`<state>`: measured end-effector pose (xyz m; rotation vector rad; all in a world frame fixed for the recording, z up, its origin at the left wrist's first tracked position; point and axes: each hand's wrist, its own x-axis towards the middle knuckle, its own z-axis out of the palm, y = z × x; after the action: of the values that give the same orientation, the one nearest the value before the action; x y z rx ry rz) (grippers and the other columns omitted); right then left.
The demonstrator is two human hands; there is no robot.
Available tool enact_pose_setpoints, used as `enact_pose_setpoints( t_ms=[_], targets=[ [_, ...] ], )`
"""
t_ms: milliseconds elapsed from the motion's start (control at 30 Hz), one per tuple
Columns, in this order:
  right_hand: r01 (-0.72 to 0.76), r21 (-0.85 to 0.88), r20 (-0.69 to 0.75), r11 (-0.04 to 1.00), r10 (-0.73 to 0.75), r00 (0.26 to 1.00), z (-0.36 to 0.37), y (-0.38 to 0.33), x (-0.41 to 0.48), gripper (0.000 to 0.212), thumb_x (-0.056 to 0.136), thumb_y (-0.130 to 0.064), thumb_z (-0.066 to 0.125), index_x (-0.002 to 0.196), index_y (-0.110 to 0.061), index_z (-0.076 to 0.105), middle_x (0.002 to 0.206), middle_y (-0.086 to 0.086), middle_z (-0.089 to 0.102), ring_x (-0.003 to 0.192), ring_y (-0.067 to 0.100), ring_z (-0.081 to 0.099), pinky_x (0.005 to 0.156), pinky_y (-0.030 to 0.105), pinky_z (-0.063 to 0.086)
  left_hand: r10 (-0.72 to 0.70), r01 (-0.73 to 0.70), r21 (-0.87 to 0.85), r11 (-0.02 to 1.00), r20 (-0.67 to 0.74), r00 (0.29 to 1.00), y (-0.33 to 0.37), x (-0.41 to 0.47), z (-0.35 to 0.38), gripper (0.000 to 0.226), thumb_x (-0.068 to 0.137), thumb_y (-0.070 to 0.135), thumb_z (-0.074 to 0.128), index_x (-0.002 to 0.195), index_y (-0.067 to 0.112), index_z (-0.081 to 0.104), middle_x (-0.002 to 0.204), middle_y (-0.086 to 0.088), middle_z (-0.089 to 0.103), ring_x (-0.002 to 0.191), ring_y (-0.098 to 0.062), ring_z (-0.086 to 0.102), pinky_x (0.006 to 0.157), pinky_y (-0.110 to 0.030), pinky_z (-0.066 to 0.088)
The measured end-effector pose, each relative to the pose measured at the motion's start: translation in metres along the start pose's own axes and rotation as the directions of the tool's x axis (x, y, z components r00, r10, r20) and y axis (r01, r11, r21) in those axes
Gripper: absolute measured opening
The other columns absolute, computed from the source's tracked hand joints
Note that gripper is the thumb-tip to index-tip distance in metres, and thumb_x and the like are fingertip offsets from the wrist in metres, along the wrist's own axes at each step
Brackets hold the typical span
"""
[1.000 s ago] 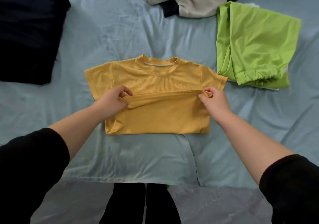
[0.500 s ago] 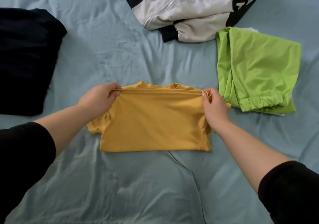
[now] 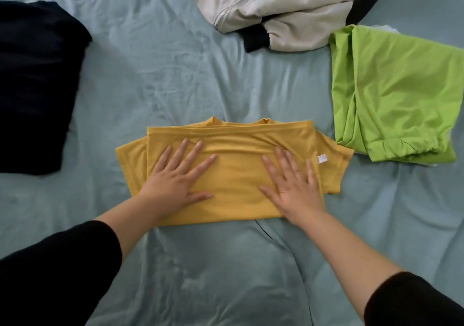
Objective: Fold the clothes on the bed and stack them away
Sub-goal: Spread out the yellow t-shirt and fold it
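On the folded yellow shirt (image 3: pixel 236 175), left hand (image 3: pixel 175 180) and right hand (image 3: pixel 292 187) (fingers flat).

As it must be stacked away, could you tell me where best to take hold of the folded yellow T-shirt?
Probably its two short ends, from left and right. The yellow T-shirt lies flat in folded layers, its sleeves poking out at both sides; a hand slid under each end should gather sleeve and layers. The left hand and right hand lie flat on top.

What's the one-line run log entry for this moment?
step: pressing fold flat | left hand: flat on yellow T-shirt | right hand: flat on it | green garment: folded, right | white jacket: crumpled, unfolded
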<state>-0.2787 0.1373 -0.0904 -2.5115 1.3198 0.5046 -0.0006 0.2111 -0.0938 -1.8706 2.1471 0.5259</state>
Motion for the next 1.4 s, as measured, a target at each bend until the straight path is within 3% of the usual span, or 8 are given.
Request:
enact_pose_setpoints(
  t_ms=[300,500,633,767,867,967,1133,1400],
  targets=[
    [-0.066,-0.001,0.037,0.998,0.066,0.997,0.015,-0.021,-0.043,0.073,0.091,-0.064,0.013,0.152,-0.024,0.01,0.16,0.004,0.004,0.147,0.024,0.01,0.116,0.051,0.006,0.011,-0.011,0.0,1.0,0.043,0.999,0.027,-0.03,0.018,0.089,0.074,0.089,0.002,0.148,0.043,-0.018,0.159,-0.001,-0.02,0.145,-0.032,-0.023,0.112,-0.061,-0.013],
    [-0.115,-0.005,0.217,0.993,0.113,0.97,0.016,-0.018,-0.041,0.072,0.083,-0.069,-0.009,0.14,-0.032,-0.036,0.142,-0.006,-0.051,0.136,0.015,-0.039,0.11,0.046,-0.027,-0.007,0.011,-0.019,1.0,0.172,0.985,0.029,-0.025,0.008,0.091,0.07,0.088,0.006,0.135,0.045,-0.04,0.141,0.003,-0.054,0.13,-0.028,-0.048,0.105,-0.059,-0.027],
    [-0.094,0.293,0.105,0.951,0.066,0.992,-0.006,-0.017,-0.047,0.068,0.095,-0.059,0.028,0.153,-0.031,0.004,0.16,-0.007,-0.014,0.147,0.012,-0.012,0.118,0.041,-0.01,-0.044,0.048,-0.023,0.999,0.159,0.986,0.052,-0.025,-0.008,0.092,0.083,0.078,0.026,0.141,0.039,-0.035,0.154,-0.001,-0.035,0.137,-0.027,-0.04,0.111,-0.057,-0.021],
    [-0.19,0.702,-0.337,0.686,0.555,0.761,-0.02,0.0,-0.064,0.035,0.084,-0.018,0.068,0.118,-0.013,0.062,0.118,0.004,0.059,0.111,0.025,0.055,0.097,0.039,0.042,0.022,-0.003,-0.203,0.979,0.091,0.996,0.097,-0.009,-0.032,0.078,0.093,0.052,0.041,0.151,0.037,-0.008,0.161,0.003,-0.011,0.147,-0.019,-0.014,0.118,-0.042,-0.005],
    [-0.359,0.906,0.023,0.223,0.823,0.568,-0.018,0.032,-0.066,0.042,0.081,-0.018,0.071,0.119,-0.014,0.055,0.106,0.0,0.055,0.099,0.021,0.056,0.089,0.034,0.046,0.046,-0.025,-0.402,0.915,0.042,0.998,0.141,0.027,-0.052,0.067,0.093,0.037,0.049,0.152,0.032,0.016,0.16,0.006,0.015,0.144,-0.019,0.02,0.114,-0.035,0.019],
    [-0.409,0.908,0.332,-0.093,0.755,0.566,-0.013,0.058,-0.055,0.055,0.078,-0.029,0.077,0.123,-0.017,0.047,0.092,-0.008,0.058,0.081,0.007,0.058,0.069,0.019,0.043,0.0,0.015,-0.571,0.821,0.026,1.0,0.182,0.072,-0.066,0.057,0.093,0.025,0.051,0.147,0.024,0.033,0.146,0.003,0.041,0.127,-0.019,0.045,0.101,-0.029,0.035],
    [-0.524,0.848,0.423,-0.074,0.689,0.588,-0.003,0.075,-0.037,0.038,0.066,-0.039,0.083,0.081,-0.02,0.054,0.078,-0.002,0.061,0.079,0.022,0.061,0.068,0.032,0.047,-0.212,0.237,-0.733,0.638,0.129,0.969,0.228,0.133,-0.078,0.052,0.087,0.026,0.063,0.134,0.013,0.048,0.112,-0.003,0.062,0.105,-0.022,0.06,0.084,-0.027,0.043],
    [-0.658,0.749,0.444,0.078,0.679,0.585,-0.014,0.072,-0.037,0.032,0.079,-0.038,0.052,0.097,-0.016,0.065,0.113,0.013,0.054,0.113,0.031,0.048,0.09,0.037,0.041,-0.556,0.645,-0.428,0.633,0.329,0.763,0.291,0.18,-0.083,0.083,0.069,0.068,0.061,0.125,0.013,0.036,0.128,-0.015,0.042,0.117,-0.04,0.045,0.093,-0.045,0.04]
  ],
)
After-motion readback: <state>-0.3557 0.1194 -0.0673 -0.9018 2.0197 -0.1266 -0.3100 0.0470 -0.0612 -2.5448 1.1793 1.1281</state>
